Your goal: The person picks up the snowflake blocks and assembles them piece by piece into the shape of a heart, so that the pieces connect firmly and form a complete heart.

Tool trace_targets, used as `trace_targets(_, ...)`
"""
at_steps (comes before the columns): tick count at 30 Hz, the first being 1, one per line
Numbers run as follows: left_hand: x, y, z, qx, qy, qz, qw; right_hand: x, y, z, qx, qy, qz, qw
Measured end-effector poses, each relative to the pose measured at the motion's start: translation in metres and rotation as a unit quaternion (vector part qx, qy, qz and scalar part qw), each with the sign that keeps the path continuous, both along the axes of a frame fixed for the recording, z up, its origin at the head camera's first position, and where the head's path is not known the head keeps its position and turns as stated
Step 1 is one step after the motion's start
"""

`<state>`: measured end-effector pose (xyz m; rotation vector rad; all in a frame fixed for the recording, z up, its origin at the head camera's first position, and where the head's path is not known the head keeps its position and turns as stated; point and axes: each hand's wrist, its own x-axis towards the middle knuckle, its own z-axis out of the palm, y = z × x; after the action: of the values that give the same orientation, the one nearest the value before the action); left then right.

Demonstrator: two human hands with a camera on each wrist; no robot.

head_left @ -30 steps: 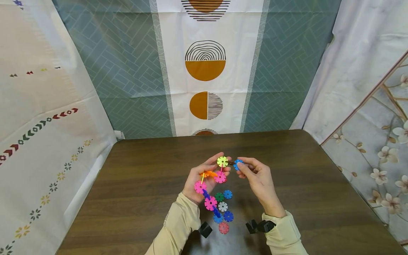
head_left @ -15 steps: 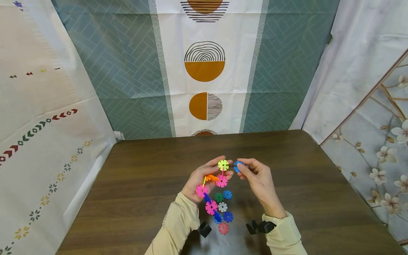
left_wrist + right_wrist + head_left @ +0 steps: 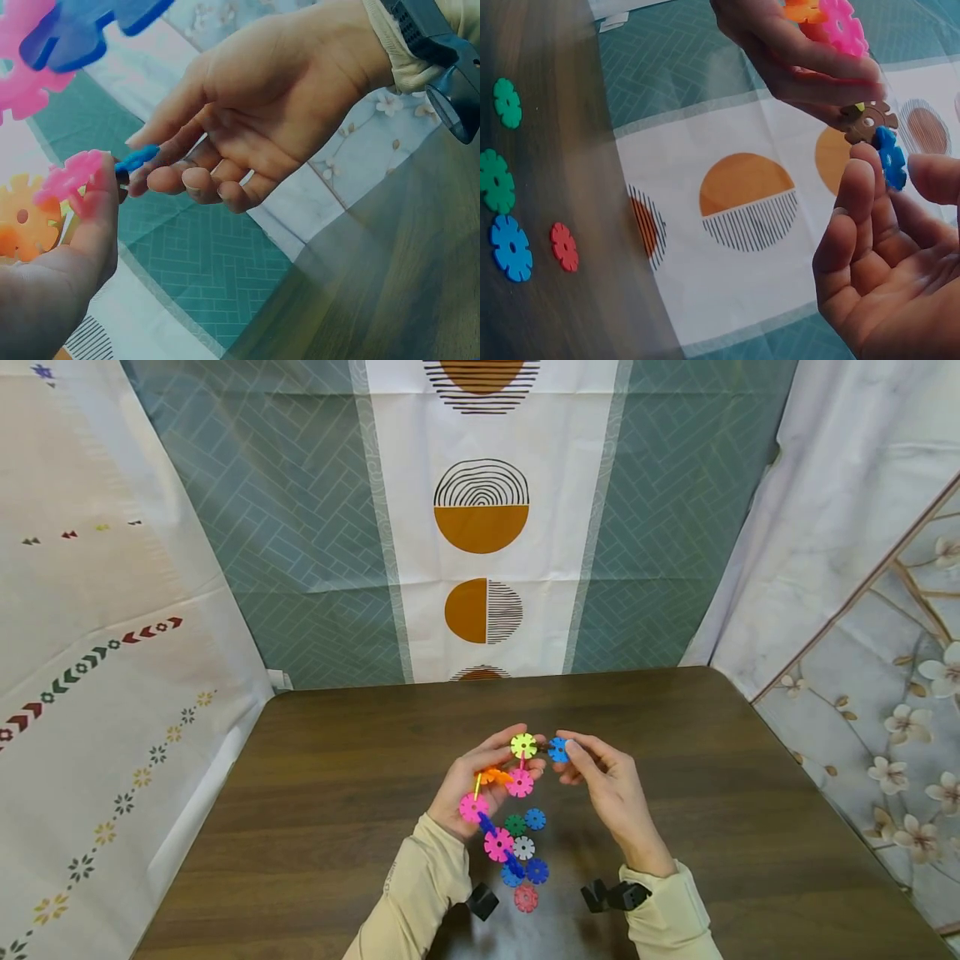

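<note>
My left hand (image 3: 465, 785) holds a chain of slotted interlocking discs. In it are a yellow-green disc (image 3: 523, 745), pink discs (image 3: 520, 782), an orange disc (image 3: 492, 776) and dark blue discs seen edge-on. A brown disc (image 3: 870, 122) sticks out past the left fingertips in the right wrist view, its edge meeting a blue disc (image 3: 892, 159). At that blue disc is my right hand (image 3: 611, 785), thumb and index finger at its outer edge. The right hand's other fingers are loosely bent. Part of the chain is hidden by the left fingers.
Loose discs lie on the brown table (image 3: 337, 827) below the hands: green (image 3: 515, 824), blue (image 3: 535, 818), white (image 3: 523, 847), darker blue (image 3: 537, 871) and red (image 3: 527, 897). The chain's lower end hangs over some of them. A patterned curtain (image 3: 315, 527) stands behind the table.
Both hands stay nearly in place; the chain dipped slightly, then rose a little. The right thumb has slid outward, so more of the blue disc shows.
</note>
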<state>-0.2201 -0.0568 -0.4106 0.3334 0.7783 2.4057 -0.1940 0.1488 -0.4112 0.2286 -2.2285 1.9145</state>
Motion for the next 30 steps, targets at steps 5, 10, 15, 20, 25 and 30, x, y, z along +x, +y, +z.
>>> trace_targets(5, 0.000, 0.000, 0.000, 0.024, 0.000, 0.010, 0.9996, -0.003, 0.001, -0.005, -0.013, -0.001, 0.005, 1.000)
trace_targets(10, -0.001, -0.002, 0.000, 0.034, -0.008, 0.024, 0.9991, -0.011, 0.000, -0.021, 0.066, -0.046, -0.001, 0.997)
trace_targets(15, 0.000, -0.004, -0.002, 0.036, -0.014, 0.028, 0.9989, -0.013, -0.006, -0.043, 0.251, -0.114, 0.057, 0.960)
trace_targets(20, 0.000, -0.005, -0.003, 0.040, -0.013, 0.020, 0.9989, -0.013, -0.015, -0.060, 0.331, -0.137, 0.089, 0.929)
trace_targets(25, 0.000, -0.005, -0.003, 0.044, -0.013, 0.023, 0.9987, -0.015, -0.018, -0.070, 0.358, -0.121, 0.082, 0.922)
trace_targets(30, -0.001, -0.005, -0.002, 0.048, -0.016, 0.022, 0.9985, -0.017, -0.018, -0.075, 0.368, -0.102, 0.074, 0.921)
